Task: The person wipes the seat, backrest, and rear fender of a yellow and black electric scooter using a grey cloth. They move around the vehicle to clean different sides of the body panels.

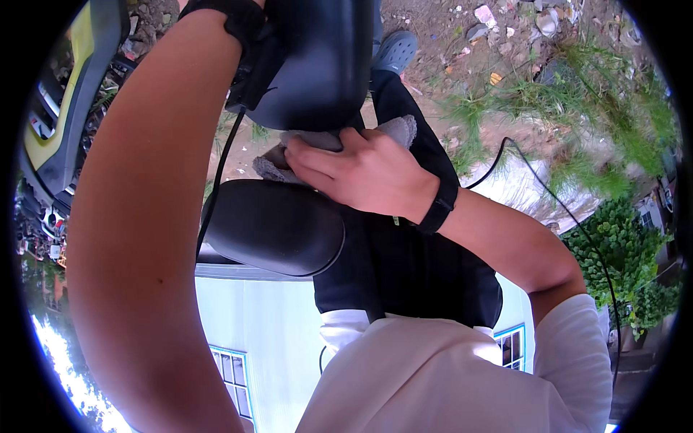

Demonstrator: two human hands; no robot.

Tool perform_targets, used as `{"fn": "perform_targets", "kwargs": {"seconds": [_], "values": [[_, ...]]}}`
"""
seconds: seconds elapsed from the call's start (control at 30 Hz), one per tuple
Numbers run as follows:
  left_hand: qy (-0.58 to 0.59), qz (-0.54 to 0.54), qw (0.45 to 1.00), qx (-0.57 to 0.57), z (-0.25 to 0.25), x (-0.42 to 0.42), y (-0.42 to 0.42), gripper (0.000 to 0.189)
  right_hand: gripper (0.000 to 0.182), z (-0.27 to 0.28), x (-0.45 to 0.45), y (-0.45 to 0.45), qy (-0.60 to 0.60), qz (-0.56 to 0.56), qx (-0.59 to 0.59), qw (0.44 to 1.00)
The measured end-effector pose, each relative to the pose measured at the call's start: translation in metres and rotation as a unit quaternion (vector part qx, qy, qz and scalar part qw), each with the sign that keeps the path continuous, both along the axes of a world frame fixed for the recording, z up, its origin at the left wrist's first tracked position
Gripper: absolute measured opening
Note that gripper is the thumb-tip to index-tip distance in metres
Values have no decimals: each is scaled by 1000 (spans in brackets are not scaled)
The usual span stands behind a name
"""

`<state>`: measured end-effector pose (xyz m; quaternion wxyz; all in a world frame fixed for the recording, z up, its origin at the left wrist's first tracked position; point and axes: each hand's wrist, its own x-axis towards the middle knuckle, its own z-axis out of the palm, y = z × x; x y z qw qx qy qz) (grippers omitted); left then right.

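Observation:
My right hand (368,170), with a black band (438,203) at the wrist, holds a grey towelling cloth (398,130). Its fingers bend over the cloth, which lies bunched in the gap between two smooth black parts. Above the cloth is a large black rounded body (319,65), perhaps a vehicle seat. Just below it is a smaller black oval pad (276,224). My left hand is out of view past the top edge; the left forearm (146,162) and a black wristband (230,19) reach up beside the large black body.
A black cable (222,168) hangs by my left forearm, and another cable (574,216) loops at right. A yellow and black vehicle (59,108) stands at left. A grey clog (398,51) rests on littered ground, near grass (584,97). A pale wall (276,325) has windows.

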<state>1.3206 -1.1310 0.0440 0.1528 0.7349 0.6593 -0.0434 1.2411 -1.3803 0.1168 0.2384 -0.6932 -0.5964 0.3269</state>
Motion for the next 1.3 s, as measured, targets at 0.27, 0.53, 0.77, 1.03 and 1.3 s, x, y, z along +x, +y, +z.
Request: {"fn": "perform_targets", "kwargs": {"seconds": [0.27, 0.53, 0.77, 1.03, 1.3], "values": [[1, -23, 1000, -14, 0, 3, -2, 66, 32, -19, 1, 5, 118, 6, 2, 993], [27, -102, 994, 30, -28, -14, 15, 59, 24, 1, -5, 20, 26, 28, -65, 997], [7, -57, 998, -11, 8, 7, -10, 59, 37, 9, 2, 1, 30, -17, -105, 994], [68, -86, 993, 30, -20, -5, 11, 52, 49, 13, -10, -6, -8, -31, -131, 991], [18, 29, 999, -1, -3, -3, 10, 65, 48, 1, 1, -54, -22, -22, -258, 966]]}}
